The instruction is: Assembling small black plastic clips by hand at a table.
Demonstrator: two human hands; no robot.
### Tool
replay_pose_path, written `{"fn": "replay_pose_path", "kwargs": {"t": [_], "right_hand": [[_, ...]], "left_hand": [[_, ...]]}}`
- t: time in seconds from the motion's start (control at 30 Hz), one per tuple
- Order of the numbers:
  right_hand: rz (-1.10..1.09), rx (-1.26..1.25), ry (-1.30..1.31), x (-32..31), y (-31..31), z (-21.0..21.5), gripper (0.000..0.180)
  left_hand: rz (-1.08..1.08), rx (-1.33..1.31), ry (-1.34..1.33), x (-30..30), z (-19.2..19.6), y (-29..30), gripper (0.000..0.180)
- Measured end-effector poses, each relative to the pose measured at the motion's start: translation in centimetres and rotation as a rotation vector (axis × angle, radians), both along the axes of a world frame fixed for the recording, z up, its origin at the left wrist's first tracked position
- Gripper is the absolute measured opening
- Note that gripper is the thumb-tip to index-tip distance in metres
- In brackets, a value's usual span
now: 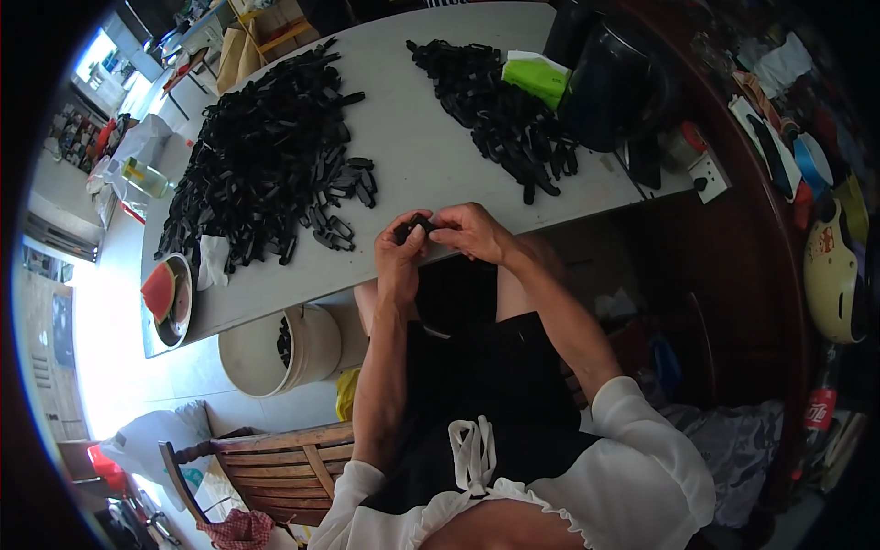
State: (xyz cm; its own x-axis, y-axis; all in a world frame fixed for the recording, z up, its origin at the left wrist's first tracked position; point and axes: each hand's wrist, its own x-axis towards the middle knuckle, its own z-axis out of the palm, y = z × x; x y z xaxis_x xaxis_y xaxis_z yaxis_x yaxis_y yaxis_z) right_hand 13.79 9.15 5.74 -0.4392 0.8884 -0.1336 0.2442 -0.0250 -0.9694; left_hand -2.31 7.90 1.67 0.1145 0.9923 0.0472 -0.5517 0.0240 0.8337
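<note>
My left hand (401, 249) and my right hand (472, 231) meet at the near edge of the white table (412, 147). Between their fingertips they pinch one small black plastic piece (419, 223). A large heap of similar black pieces (266, 156) lies on the table to the left of my hands. A smaller heap of black pieces (500, 115) lies farther away to the right. Both forearms rise from my lap, over a black apron.
A plate with a watermelon slice (165, 293) sits at the table's left corner beside a crumpled tissue (213, 261). A white bucket (280, 348) holding black pieces stands on the floor under the table edge. A green packet (536, 78), a dark kettle (610, 82) and a wooden chair (275, 467) are nearby.
</note>
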Motion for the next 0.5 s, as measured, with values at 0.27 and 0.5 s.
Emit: {"fn": "replay_pose_path", "kwargs": {"t": [0.27,0.5], "right_hand": [[-0.924,0.572,-0.905,7.3,0.4,-2.1,0.021],[-0.786,0.754,-0.496,4.7,3.1,-2.7,0.013]], "left_hand": [[-0.106,-0.034,-0.136,-0.3,-0.5,0.5,0.02],[-0.028,-0.041,0.041,-0.2,0.0,0.9,0.017]]}}
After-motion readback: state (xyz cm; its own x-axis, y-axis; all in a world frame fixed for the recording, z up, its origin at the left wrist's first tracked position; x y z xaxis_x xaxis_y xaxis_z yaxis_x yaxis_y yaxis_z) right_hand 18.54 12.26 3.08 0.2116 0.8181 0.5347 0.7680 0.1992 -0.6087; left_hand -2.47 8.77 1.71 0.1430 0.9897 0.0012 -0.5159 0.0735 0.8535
